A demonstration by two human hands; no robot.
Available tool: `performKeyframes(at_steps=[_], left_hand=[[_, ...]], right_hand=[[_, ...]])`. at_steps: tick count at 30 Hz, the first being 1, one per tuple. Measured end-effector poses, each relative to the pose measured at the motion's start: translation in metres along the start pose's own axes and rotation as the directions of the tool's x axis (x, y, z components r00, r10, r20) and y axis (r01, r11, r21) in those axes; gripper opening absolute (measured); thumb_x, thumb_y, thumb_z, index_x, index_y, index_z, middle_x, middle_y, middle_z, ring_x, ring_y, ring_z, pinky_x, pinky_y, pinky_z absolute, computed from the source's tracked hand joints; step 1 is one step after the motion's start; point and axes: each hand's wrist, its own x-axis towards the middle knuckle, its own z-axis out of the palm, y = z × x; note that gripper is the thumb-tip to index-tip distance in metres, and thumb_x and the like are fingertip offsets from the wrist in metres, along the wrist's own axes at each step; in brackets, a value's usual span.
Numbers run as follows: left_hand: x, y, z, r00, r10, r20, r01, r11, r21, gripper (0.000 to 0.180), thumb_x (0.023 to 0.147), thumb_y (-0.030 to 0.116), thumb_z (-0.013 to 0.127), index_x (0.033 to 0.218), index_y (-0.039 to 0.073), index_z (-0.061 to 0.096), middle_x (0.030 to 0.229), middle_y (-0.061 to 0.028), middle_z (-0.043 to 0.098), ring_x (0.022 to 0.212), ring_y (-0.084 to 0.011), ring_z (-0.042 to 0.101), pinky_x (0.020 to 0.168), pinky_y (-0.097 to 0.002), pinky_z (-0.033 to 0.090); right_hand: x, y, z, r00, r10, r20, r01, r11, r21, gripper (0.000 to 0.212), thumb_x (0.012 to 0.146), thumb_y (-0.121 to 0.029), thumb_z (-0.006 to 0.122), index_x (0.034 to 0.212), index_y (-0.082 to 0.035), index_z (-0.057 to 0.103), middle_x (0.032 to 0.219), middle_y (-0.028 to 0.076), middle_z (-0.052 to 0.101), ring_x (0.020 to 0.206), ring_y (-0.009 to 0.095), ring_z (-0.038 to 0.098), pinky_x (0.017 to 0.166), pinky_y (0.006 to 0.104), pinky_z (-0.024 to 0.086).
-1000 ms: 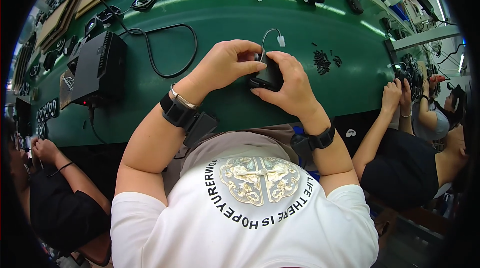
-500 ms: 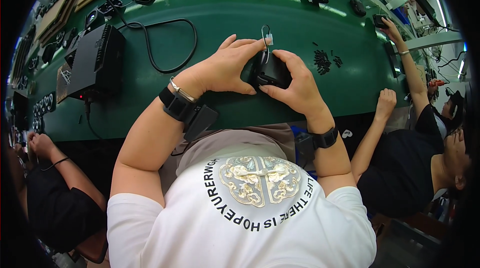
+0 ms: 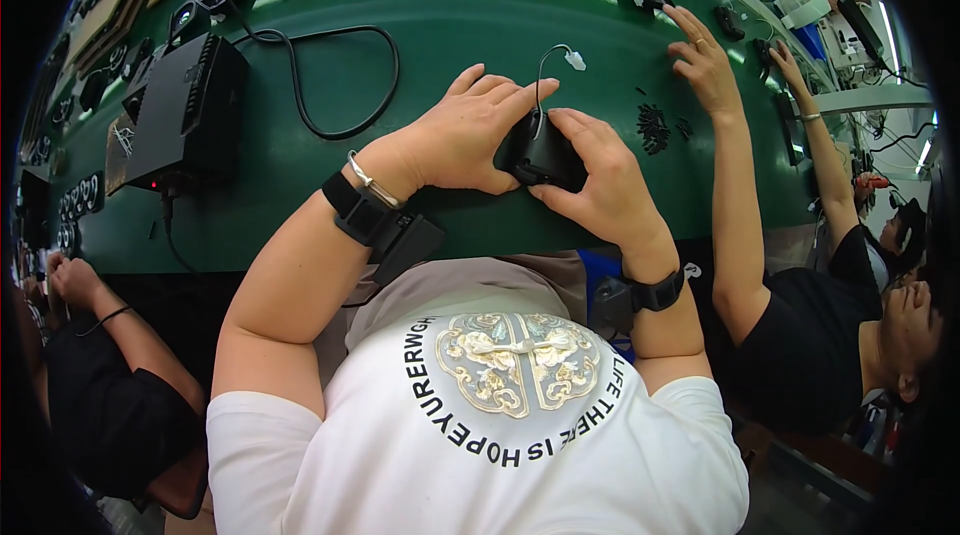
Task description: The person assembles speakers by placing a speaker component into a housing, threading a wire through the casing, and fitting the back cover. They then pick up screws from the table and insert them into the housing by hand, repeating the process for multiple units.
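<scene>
The small black device (image 3: 545, 150) sits at the near edge of the green table (image 3: 420, 55), pinned between both of the person's hands, right in front of their chest. In the head view the left hand (image 3: 455, 135) lies across the device's left side, fingers stretched forward and thumb tucked against the casing — closed on it loosely, apparently to steady it. The right hand (image 3: 600, 180) wraps the right side and rear, fingers curled and clamped on the casing, so the piece is braced from two sides and cannot slide on the smooth surface. A thin grey wire (image 3: 545, 75) rises out of the device's top and arcs over to a small white connector (image 3: 575, 60), which hangs free just beyond the left fingertips, clear of the grip. Black wristbands sit on both wrists.

To the left a black box (image 3: 185, 115) rests on the table, its black cable (image 3: 340, 75) looping toward the middle. A scatter of small black parts (image 3: 655, 125) lies just right of the hands — within easy reach. Further right a co-worker's hand (image 3: 705, 60) reaches flat onto the table.
</scene>
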Motion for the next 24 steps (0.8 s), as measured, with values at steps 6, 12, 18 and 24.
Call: performKeyframes(at_steps=[6,12,18,24], left_hand=[[0.000,-0.001,-0.001,1.000,0.007,0.005,-0.007,1.000,-0.006,0.103,0.061,0.026,0.080,0.150,0.011,0.030,0.117,-0.0143,0.056,0.119,-0.0348,0.050,0.117,-0.0541,0.021],[0.000,0.000,-0.001,1.000,-0.001,-0.003,0.001,1.000,-0.023,0.099,0.064,0.024,0.080,0.149,0.010,0.031,0.116,-0.0145,0.058,0.118,-0.0335,0.051,0.117,-0.0519,0.021],[-0.002,0.016,-0.017,0.991,-0.120,0.054,0.124,0.990,-0.068,0.075,0.072,0.021,0.078,0.139,0.009,0.047,0.123,-0.0143,0.059,0.116,-0.0325,0.054,0.112,-0.0491,0.030],[-0.022,0.055,0.021,0.969,-0.126,-0.214,0.150,0.984,0.097,0.043,0.077,0.026,0.077,0.118,0.015,0.067,0.125,-0.0167,0.059,0.112,-0.0331,0.057,0.101,-0.0507,0.040]], right_hand=[[0.002,-0.004,0.002,1.000,0.004,0.005,-0.004,1.000,-0.028,0.069,0.064,-0.015,0.083,0.125,0.003,0.057,0.124,0.020,0.060,0.115,0.036,0.057,0.099,0.0418,0.047],[-0.001,-0.003,0.007,0.999,-0.005,-0.032,0.002,0.994,-0.111,0.071,0.063,-0.020,0.085,0.125,0.002,0.058,0.123,0.017,0.061,0.113,0.034,0.058,0.095,0.0428,0.046],[-0.003,-0.001,0.018,0.988,-0.050,-0.144,0.017,0.974,-0.224,0.071,0.064,-0.027,0.084,0.124,0.000,0.058,0.120,0.015,0.062,0.109,0.032,0.058,0.091,0.0428,0.045],[-0.011,-0.017,0.034,0.971,0.057,-0.234,-0.139,0.926,-0.352,0.069,0.068,-0.034,0.083,0.123,0.000,0.058,0.115,0.015,0.063,0.101,0.032,0.059,0.087,0.0425,0.046]])
